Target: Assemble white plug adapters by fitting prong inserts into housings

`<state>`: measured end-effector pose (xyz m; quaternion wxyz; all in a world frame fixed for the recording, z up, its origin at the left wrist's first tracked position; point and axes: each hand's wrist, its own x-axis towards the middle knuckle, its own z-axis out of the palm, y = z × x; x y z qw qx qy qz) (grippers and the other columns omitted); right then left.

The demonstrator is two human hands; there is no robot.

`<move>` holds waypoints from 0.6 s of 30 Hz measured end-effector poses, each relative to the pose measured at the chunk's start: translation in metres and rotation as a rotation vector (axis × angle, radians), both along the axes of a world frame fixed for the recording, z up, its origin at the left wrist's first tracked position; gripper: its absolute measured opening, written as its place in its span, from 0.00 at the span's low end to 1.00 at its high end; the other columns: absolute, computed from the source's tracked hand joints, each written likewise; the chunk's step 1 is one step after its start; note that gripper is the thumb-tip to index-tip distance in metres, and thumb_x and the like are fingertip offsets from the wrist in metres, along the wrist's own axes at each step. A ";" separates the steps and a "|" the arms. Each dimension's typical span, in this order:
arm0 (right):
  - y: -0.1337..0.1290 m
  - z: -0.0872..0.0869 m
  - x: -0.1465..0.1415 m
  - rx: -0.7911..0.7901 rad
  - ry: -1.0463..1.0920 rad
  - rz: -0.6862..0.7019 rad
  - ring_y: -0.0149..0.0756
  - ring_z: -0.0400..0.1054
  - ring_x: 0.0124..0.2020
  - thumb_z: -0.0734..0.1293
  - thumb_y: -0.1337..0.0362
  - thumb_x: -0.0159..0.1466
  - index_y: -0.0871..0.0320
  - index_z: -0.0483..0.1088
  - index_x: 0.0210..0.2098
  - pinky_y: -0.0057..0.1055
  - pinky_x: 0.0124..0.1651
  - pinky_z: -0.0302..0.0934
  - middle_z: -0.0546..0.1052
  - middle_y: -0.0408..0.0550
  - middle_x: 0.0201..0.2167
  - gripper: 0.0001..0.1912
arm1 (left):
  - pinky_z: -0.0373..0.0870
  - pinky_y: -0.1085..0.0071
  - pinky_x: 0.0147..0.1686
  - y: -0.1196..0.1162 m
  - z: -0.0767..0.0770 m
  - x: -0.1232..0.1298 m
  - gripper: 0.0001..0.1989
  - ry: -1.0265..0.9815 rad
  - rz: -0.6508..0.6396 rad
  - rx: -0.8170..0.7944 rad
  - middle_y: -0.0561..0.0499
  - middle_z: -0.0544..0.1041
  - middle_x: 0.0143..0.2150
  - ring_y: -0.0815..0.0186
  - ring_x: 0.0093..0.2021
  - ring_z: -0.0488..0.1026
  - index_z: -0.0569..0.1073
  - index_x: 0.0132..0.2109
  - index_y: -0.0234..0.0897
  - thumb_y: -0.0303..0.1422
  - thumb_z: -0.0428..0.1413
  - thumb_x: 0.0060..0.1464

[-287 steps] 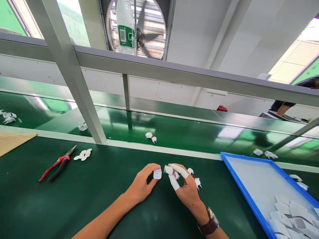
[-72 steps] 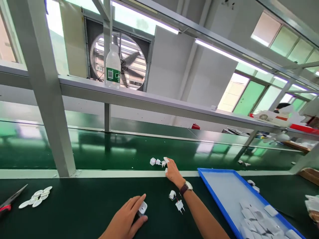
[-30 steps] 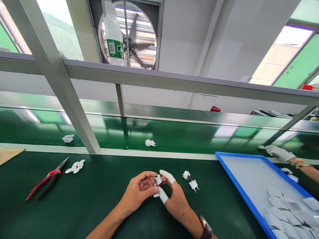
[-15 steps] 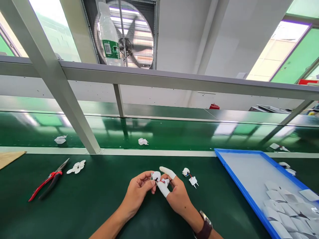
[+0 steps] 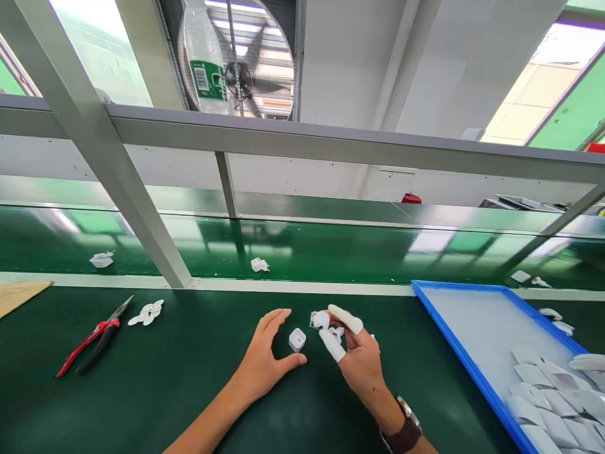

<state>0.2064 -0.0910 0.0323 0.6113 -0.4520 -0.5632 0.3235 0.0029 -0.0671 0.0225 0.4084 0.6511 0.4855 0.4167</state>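
Note:
My right hand (image 5: 354, 353), with white finger cots on thumb and forefinger, is closed on a small white plug assembly (image 5: 321, 320). Part of that assembly is hidden by the fingers. My left hand (image 5: 265, 353) is open, fingers curved and thumb apart, with nothing in it. Between the two hands a small white cube-shaped housing (image 5: 297, 340) lies on the green bench top, close to my left thumb but apart from it. A white bit of another part (image 5: 373, 337) just shows behind my right hand.
At left lie needle-nose pliers (image 5: 100, 334), flat white pieces (image 5: 146, 312) and a tan board (image 5: 21, 296). A blue-rimmed tray (image 5: 466, 359) with several white pieces stands at right. White parts sit on the green strip (image 5: 331, 252) behind. A metal frame post (image 5: 137, 202) rises at left.
My left hand has let go of the plug assembly and opened. My right hand has moved right with it. The white housing now shows between the hands.

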 end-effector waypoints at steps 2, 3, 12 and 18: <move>0.001 0.001 0.002 0.016 -0.018 0.002 0.41 0.76 0.45 0.71 0.64 0.63 0.54 0.75 0.54 0.36 0.46 0.74 0.80 0.52 0.46 0.19 | 0.64 0.45 0.64 0.003 -0.009 0.002 0.28 0.159 -0.029 0.074 0.45 0.74 0.61 0.48 0.62 0.68 0.75 0.57 0.45 0.34 0.68 0.47; 0.001 0.002 0.003 0.032 -0.049 0.006 0.40 0.76 0.44 0.70 0.65 0.63 0.53 0.76 0.52 0.34 0.43 0.74 0.80 0.52 0.46 0.18 | 0.65 0.45 0.64 0.004 -0.011 0.003 0.23 0.193 -0.057 0.084 0.45 0.76 0.58 0.49 0.62 0.69 0.76 0.55 0.44 0.33 0.66 0.51; 0.000 0.008 0.004 0.226 -0.360 0.025 0.41 0.77 0.46 0.67 0.68 0.66 0.51 0.76 0.51 0.34 0.43 0.75 0.80 0.52 0.48 0.15 | 0.76 0.60 0.53 -0.005 0.002 -0.001 0.17 0.068 -0.097 0.249 0.44 0.74 0.60 0.57 0.57 0.74 0.72 0.58 0.44 0.34 0.54 0.64; 0.000 0.010 0.003 0.404 -0.454 0.033 0.39 0.77 0.45 0.66 0.74 0.66 0.48 0.70 0.58 0.35 0.43 0.75 0.80 0.50 0.47 0.24 | 0.77 0.62 0.53 -0.007 0.008 -0.005 0.16 0.067 -0.109 0.237 0.47 0.78 0.55 0.60 0.52 0.77 0.72 0.59 0.46 0.34 0.55 0.65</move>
